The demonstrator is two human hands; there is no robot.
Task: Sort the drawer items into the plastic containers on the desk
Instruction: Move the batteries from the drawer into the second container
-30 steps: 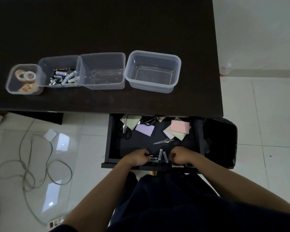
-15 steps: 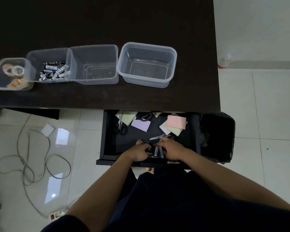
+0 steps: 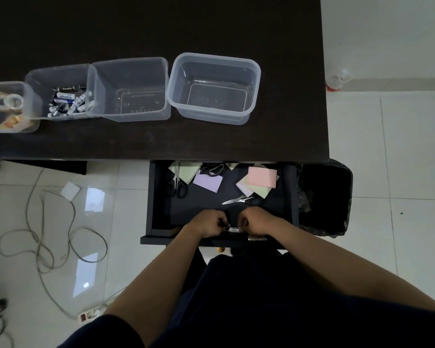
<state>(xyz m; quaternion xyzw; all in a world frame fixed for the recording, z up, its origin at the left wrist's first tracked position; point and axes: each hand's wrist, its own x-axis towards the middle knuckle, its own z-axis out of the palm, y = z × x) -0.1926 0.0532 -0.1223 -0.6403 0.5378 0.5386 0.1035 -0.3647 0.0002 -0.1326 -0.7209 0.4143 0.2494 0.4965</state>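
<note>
Gathering batteries at the front of the open drawer (image 3: pixel 158 197).

Both hands low at the drawer's front edge: left hand (image 3: pixel 207 223) and right hand (image 3: pixel 255 222) with fingers curled, pinching a battery (image 3: pixel 234 229) between them; more may be hidden inside the fists. Next, probably: lift clear, carry up and left from the drawer to the battery container (image 3: pixel 36 79) on the surface. Scissors and note pads left at the drawer's back.

I see both hands crowded at the drawer's (image 3: pixel 156 197) front edge. Behind them its dark floor lies open up to the scissors (image 3: pixel 237 199) and paper pads (image 3: pixel 261 177). The desk (image 3: pixel 161 141) overhangs the drawer's back, with bare desktop before the containers (image 3: pixel 214 89).
</note>
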